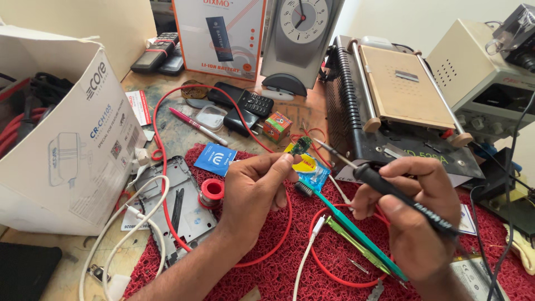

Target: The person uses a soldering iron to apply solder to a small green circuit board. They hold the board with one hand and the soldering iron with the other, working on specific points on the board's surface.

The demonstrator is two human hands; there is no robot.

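One view: my head camera, looking down and forward from close above the red mat (312, 267). I have no second view.

Two bare, sleeveless forearms

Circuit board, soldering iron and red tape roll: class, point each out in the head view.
circuit board (301, 145), head view, on its green face.
soldering iron (390, 191), head view, on its black handle.
red tape roll (212, 190), head view, on its top rim.

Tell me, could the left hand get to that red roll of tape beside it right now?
Probably not freely. The left hand is pinching a small green circuit board, so its fingers are occupied. The red tape roll lies uncovered on the red mat right beside the wrist, so nothing blocks the path.
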